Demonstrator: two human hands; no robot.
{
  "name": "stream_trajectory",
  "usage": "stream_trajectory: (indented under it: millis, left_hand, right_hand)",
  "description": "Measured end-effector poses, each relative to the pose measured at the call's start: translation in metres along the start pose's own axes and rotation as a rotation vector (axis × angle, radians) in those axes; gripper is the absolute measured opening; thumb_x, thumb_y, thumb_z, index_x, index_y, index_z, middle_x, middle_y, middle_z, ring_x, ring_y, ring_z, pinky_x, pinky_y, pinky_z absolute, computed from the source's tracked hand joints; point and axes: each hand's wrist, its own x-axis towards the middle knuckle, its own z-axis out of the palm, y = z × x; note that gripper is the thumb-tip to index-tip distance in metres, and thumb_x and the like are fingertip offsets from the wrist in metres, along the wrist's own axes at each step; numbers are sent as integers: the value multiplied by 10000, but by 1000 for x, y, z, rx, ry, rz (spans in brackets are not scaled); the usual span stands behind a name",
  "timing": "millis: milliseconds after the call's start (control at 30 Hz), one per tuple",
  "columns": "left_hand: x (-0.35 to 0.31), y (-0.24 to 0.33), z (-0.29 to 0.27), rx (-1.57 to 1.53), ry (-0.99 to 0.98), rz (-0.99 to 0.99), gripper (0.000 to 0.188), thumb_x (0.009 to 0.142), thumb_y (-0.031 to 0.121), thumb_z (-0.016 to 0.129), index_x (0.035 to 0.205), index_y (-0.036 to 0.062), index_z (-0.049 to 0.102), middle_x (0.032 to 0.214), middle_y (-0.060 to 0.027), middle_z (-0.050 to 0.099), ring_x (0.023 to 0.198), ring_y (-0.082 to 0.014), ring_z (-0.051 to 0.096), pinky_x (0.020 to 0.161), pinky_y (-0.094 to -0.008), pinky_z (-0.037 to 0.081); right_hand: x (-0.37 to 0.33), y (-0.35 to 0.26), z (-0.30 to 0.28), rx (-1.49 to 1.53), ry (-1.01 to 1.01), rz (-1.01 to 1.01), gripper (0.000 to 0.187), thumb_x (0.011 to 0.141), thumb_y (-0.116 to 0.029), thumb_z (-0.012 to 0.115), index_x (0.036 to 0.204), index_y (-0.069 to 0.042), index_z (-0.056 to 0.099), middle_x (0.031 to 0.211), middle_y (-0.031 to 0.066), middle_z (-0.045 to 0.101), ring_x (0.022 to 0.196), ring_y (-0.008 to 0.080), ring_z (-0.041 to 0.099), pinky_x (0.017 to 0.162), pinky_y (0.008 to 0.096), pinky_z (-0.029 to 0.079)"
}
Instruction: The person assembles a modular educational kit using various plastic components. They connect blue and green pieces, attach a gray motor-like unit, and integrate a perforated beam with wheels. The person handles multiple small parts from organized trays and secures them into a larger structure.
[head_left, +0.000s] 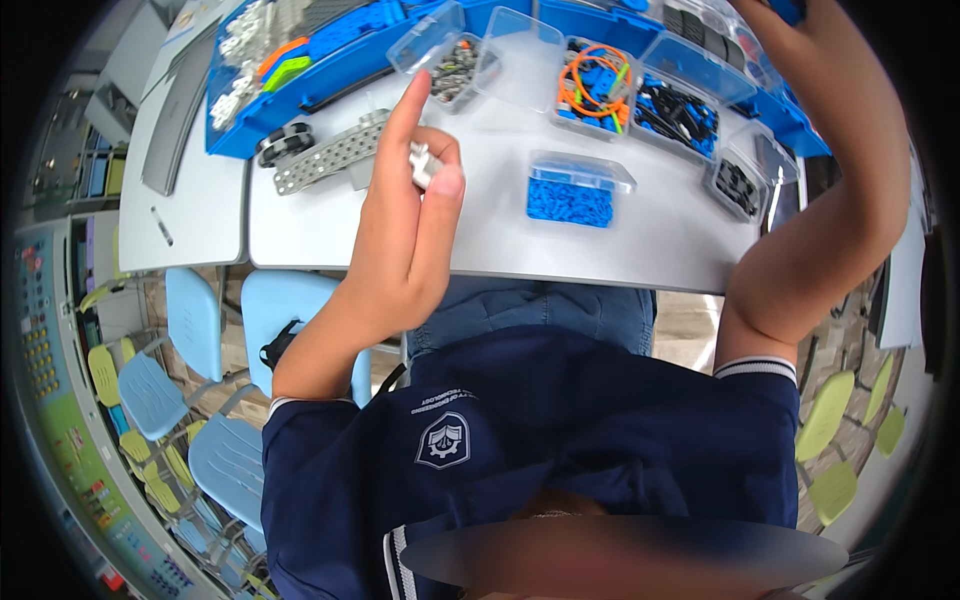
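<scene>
My left hand (405, 225) is raised over the table's near left part, forefinger stretched up, the thumb and other fingers closed on a small whitish-grey building piece (425, 166). Just behind it lies a grey studded model (335, 155) with dark wheels (285, 146) at one end. My right hand (805, 25) reaches to the far right, over the blue tray's corner. The upper edge of the picture cuts off its fingers, and something dark blue shows beside them; whether it is held I cannot make out.
A lidded clear box of blue pegs (570, 202) stands near the table's front edge. Behind are open boxes of grey small parts (455, 72), orange bands (597, 85) and black cables (676, 112). A blue tray (350, 78) lines the back. Light blue chairs (195, 320) stand left.
</scene>
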Motion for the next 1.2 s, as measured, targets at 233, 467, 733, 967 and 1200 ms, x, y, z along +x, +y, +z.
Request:
stream_trajectory:
  millis: [233,467,733,967,1200]
  left_hand:
    - [45,-43,-87,113,452,50,308,971,173,628,1166,-20,488,896,-64,638,735,-82,567,677,-246,480]
    - [109,-136,-233,491,674,-89,232,955,175,644,1088,-12,675,884,-97,702,759,-129,659,741,-265,540]
    - [95,-123,-236,871,449,-174,240,956,281,636,1123,148,744,1002,-75,747,950,-144,687,843,-264,499]
    - [23,-64,-194,558,278,-152,257,934,253,669,1097,67,737,1062,-44,732,1018,-155,654,955,-309,472]
    - [-16,-72,-155,398,100,-299,370,852,201,750,1174,31,682,1122,-59,695,1032,-168,634,986,-340,466]
  right_hand:
    - [-1,6,8,54,-59,36,377,889,-288,713,1149,-26,637,849,122,653,692,183,607,661,299,482]
    - [-5,-4,3,-42,-21,3,386,874,-279,736,1123,6,657,881,187,686,698,258,639,675,335,497]
    - [-3,3,3,-81,-62,-38,316,915,-266,687,1109,-20,642,833,122,647,688,159,599,652,298,475]
    - [-4,14,3,-185,-77,-54,388,888,-262,713,1193,-28,656,1074,143,709,956,217,686,872,324,501]
    - [-4,11,3,-138,-104,-98,372,892,-272,716,1163,-25,658,989,143,704,861,200,685,797,316,514]
